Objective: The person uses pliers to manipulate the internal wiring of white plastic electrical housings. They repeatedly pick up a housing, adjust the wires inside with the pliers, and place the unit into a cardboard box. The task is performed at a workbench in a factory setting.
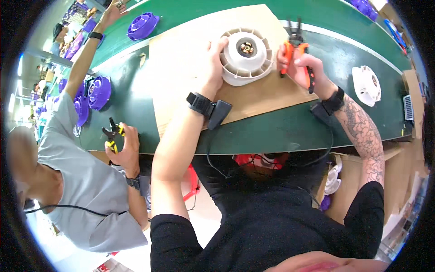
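My left hand point(214, 63) is closed on the left rim of a round white plastic fan housing point(244, 75), with ribs around its edge and metal parts showing in its centre hole. The housing rests on a sheet of brown cardboard point(181, 54). Just right of it, my right hand point(306, 70) is wrapped around orange-and-black pliers point(288, 51). Their dark jaws point away from me and the handles are spread apart. The jaws touch nothing; they stand clear of the housing.
Another white housing point(368, 86) lies on the green table point(272, 140) at the right. Purple housings point(142, 26) sit at the far left and beside a co-worker in a grey shirt point(90, 181). That person's hand point(127, 149) holds yellow-and-black pliers point(111, 136).
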Available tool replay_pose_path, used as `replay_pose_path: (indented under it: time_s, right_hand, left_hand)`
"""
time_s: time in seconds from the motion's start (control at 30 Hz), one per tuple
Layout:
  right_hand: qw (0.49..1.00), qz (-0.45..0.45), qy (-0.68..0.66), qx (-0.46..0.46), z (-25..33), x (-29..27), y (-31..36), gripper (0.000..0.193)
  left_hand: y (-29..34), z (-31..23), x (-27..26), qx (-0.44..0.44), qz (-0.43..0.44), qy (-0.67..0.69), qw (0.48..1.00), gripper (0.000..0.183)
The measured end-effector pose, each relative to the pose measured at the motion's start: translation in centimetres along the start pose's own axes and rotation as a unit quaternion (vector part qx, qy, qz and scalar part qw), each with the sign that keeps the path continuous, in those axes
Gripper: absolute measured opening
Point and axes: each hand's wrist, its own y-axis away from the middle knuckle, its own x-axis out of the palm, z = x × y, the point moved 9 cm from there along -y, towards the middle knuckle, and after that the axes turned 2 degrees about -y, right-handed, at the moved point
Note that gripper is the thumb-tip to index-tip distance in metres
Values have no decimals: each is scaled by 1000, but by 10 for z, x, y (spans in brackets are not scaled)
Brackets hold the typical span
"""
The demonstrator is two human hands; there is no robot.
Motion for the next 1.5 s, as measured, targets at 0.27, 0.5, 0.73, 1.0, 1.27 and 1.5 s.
replay_pose_path:
  time_s: [0.27, 0.5, 0.73, 1.0, 1.27, 1.5]
  right_hand:
    - [987, -15, -157, 20, -11, 8, 66, 44]
    - [990, -50, 104, 78, 28, 12, 91, 59]
    - [725, -93, 674, -104, 122, 51, 41, 79]
    - [602, -153, 774, -122, 103, 46, 16, 76]
    - [612, -148, 767, -125, 89, 36, 12, 60]
    - [622, -148, 756, -138, 80, 32, 10, 54]
  left_hand:
    - [32, 11, 34, -27, 47, -102, 993, 54]
    - [25, 12, 42, -10, 51, -128, 990, 28]
    - [13, -80, 50, 137, -44, -65, 988, 24]
    - [20, -75, 16, 128, -117, -10, 985, 49]
    - [34, -65, 33, 153, -102, -125, 975, 45]
    - [43, -71, 50, 262, -60, -250, 930, 59]
